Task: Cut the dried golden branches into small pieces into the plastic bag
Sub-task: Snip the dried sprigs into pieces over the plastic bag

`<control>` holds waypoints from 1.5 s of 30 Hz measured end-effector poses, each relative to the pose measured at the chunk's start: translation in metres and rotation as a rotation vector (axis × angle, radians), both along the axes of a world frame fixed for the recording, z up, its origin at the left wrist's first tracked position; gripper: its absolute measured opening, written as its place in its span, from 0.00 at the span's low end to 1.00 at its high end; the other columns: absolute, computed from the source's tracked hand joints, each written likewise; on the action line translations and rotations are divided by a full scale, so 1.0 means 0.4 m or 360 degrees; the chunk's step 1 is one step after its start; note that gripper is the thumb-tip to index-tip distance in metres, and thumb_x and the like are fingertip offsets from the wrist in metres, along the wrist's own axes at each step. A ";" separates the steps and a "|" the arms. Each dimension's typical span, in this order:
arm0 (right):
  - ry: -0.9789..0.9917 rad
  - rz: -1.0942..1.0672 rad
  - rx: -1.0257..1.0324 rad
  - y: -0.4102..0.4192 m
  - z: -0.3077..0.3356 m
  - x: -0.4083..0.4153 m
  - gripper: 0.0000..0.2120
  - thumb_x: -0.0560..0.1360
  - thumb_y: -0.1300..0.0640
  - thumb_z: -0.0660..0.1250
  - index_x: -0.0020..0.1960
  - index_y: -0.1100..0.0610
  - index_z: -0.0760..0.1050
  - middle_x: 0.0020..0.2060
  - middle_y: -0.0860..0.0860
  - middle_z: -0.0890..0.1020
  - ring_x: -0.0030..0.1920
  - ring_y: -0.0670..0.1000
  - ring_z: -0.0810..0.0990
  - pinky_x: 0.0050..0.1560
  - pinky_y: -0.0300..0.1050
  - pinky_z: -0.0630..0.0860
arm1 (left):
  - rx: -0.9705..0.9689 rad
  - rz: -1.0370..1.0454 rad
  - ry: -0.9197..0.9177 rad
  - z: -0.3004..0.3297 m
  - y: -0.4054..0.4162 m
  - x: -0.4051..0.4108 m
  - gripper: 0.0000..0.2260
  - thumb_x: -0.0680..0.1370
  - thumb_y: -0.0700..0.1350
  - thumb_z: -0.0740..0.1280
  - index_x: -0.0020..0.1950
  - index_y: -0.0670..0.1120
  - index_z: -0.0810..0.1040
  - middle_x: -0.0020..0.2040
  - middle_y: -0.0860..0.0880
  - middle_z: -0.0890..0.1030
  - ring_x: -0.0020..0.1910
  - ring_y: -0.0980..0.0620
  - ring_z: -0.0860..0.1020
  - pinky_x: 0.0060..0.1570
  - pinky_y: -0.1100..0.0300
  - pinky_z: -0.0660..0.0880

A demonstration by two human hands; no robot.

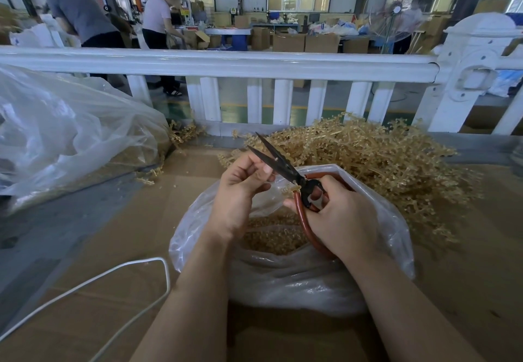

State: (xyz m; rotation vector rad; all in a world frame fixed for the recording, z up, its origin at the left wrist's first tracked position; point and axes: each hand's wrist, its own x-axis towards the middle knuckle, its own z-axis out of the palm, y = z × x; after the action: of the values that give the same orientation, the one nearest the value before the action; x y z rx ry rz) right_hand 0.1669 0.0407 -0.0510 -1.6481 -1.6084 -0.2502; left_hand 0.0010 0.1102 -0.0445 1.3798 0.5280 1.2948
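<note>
— Above the plastic bag (297,276)?
— Right hand (339,217) gripping scissors (283,163), blades apart; left hand (240,186) pinching a small branch piece (288,189).
— Inside the bag?
— Cut pieces (271,234).
— Behind the bag?
— Heaped golden branches (368,158).

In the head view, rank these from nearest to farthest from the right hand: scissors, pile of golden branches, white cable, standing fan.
1. Scissors: gripped in the right hand itself, blades open.
2. Pile of golden branches: just beyond, to its right.
3. White cable: on the cardboard, lower left.
4. Standing fan: far behind the white railing.
</note>
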 end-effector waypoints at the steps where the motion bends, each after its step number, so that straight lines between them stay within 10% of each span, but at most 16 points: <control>1: 0.0006 0.0006 0.0006 0.000 0.000 0.000 0.32 0.65 0.23 0.59 0.41 0.53 0.76 0.35 0.44 0.82 0.36 0.47 0.81 0.35 0.46 0.79 | 0.0002 -0.0007 0.0002 0.000 0.001 0.000 0.01 0.76 0.42 0.67 0.45 0.48 0.78 0.39 0.52 0.78 0.41 0.55 0.76 0.46 0.63 0.72; 18: 0.0077 0.0093 0.0036 -0.002 0.000 0.001 0.31 0.66 0.24 0.60 0.42 0.52 0.79 0.33 0.42 0.82 0.35 0.43 0.81 0.36 0.41 0.79 | -0.0149 -0.0030 -0.0129 0.013 -0.011 0.004 0.06 0.76 0.45 0.66 0.49 0.42 0.75 0.40 0.50 0.79 0.41 0.55 0.76 0.45 0.64 0.74; 26: 0.0717 0.0278 -0.0085 -0.009 0.007 -0.010 0.18 0.68 0.29 0.67 0.39 0.43 0.76 0.33 0.38 0.81 0.36 0.39 0.80 0.35 0.31 0.72 | -0.0407 -0.0221 -0.0533 0.019 -0.005 -0.004 0.04 0.77 0.39 0.63 0.50 0.44 0.75 0.43 0.48 0.82 0.42 0.52 0.82 0.47 0.58 0.80; 35: 0.1461 0.0612 -0.0234 0.008 0.018 0.004 0.12 0.79 0.48 0.68 0.45 0.57 0.80 0.29 0.56 0.82 0.22 0.49 0.69 0.21 0.40 0.66 | -0.0472 -0.0567 -0.0393 0.023 -0.016 -0.002 0.06 0.79 0.38 0.59 0.48 0.44 0.75 0.47 0.45 0.81 0.47 0.50 0.82 0.48 0.56 0.80; 45: 0.1655 0.0769 -0.0154 0.017 0.011 -0.001 0.12 0.66 0.54 0.78 0.46 0.55 0.78 0.33 0.46 0.80 0.32 0.44 0.78 0.36 0.38 0.75 | -0.0562 -0.0612 -0.0357 0.026 -0.016 0.003 0.06 0.75 0.41 0.60 0.42 0.46 0.77 0.42 0.46 0.81 0.46 0.47 0.81 0.45 0.54 0.80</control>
State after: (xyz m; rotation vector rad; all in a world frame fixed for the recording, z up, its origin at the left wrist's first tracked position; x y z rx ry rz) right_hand 0.1663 0.0476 -0.0466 -1.0674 -1.1165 0.8164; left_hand 0.0023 0.1036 -0.0340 0.9693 0.2996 0.9709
